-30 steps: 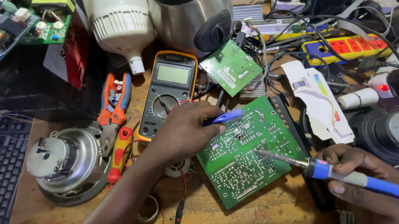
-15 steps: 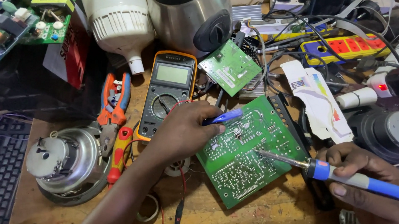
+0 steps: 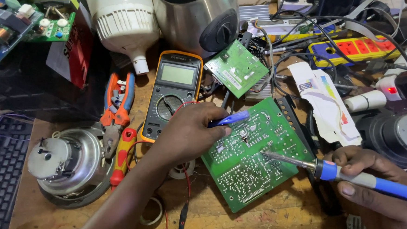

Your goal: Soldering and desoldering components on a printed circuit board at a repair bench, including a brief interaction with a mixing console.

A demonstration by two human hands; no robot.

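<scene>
My left hand [image 3: 186,134] has its fingers closed tight round a slim blue tool [image 3: 229,119], tip over the solder side of the green circuit board [image 3: 256,156], which lies tilted on the wooden table [image 3: 260,218]. My right hand [image 3: 379,189] has fingers wrapped shut round the blue handle of the soldering iron [image 3: 327,168]; its metal tip touches the board near centre.

Board's upper edge sits just beside a smaller green PCB [image 3: 236,67] and a black heatsink; left edge near the yellow multimeter [image 3: 174,95]. Orange pliers [image 3: 116,107] and a red screwdriver [image 3: 121,156] lie beside a motor [image 3: 69,163] further left. Cables & a power strip [image 3: 358,48] crowd the right. Open room only along the table's near edge, below the board.
</scene>
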